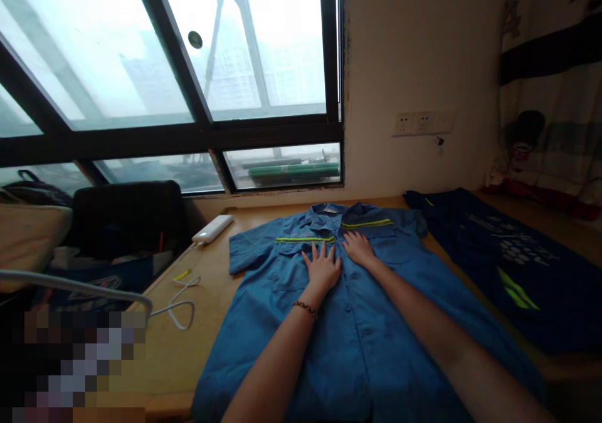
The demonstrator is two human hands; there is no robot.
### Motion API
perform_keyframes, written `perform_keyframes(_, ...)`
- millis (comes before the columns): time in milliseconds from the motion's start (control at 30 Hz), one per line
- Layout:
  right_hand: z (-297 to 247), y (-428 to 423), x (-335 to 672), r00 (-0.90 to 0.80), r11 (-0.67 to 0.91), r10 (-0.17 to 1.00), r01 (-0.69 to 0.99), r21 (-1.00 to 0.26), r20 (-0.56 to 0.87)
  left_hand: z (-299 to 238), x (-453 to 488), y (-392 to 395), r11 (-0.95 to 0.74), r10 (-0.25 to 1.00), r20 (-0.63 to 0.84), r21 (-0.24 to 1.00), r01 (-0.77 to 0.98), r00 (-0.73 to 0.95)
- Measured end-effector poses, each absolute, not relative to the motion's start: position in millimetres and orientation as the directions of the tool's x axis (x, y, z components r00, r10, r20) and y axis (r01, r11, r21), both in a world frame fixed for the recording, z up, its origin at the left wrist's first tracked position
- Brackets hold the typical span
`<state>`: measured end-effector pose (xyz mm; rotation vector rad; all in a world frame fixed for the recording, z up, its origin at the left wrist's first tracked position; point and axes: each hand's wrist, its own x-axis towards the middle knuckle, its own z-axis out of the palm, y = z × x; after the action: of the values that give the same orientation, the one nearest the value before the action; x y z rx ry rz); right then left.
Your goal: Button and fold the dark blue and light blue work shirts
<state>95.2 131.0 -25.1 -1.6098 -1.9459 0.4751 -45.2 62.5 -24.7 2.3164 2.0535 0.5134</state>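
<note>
A blue short-sleeved work shirt (310,323) with yellow-green stripes across the chest lies front side up on the wooden table, its collar toward the wall. My left hand (323,267), with a brown bracelet at the wrist, rests on the chest pocket on the left, fingers spread. Close to the button placket, my right hand (359,249) lies flat on the other side of the chest, just below the stripe. Neither hand grips the cloth. The shirt's lower hem is partly hidden by my forearms.
A dark navy garment (512,247) with a yellow-green patch lies at the right. On the wooden table (164,348), a white power bank (213,229) and a white cable (181,313) are at the left. A black chair (129,222) stands beyond; the window and wall sockets (423,123) are behind.
</note>
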Motion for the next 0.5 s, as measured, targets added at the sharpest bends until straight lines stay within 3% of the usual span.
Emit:
perform_keyframes(133,-34,112,99,-0.245,0.295,0.949,0.912,-0.285,0.199,-25,-40,54,-0.103,0.984,0.168,0.217,0.971,0.067)
perform_keyframes(200,-33,106,103,-0.269,0.308,0.944,0.926,-0.217,0.189,-21,-37,47,-0.102,0.981,0.18,0.178,0.979,0.07)
perform_keyframes(400,-30,70,112,-0.245,0.286,0.944,0.941,-0.179,0.219,14,-32,42,-0.181,0.983,0.049,0.059,0.982,0.179)
perform_keyframes(500,-21,55,114,-0.251,0.304,0.941,0.922,-0.24,0.226,17,-25,50,-0.202,0.96,0.207,0.05,0.978,0.188)
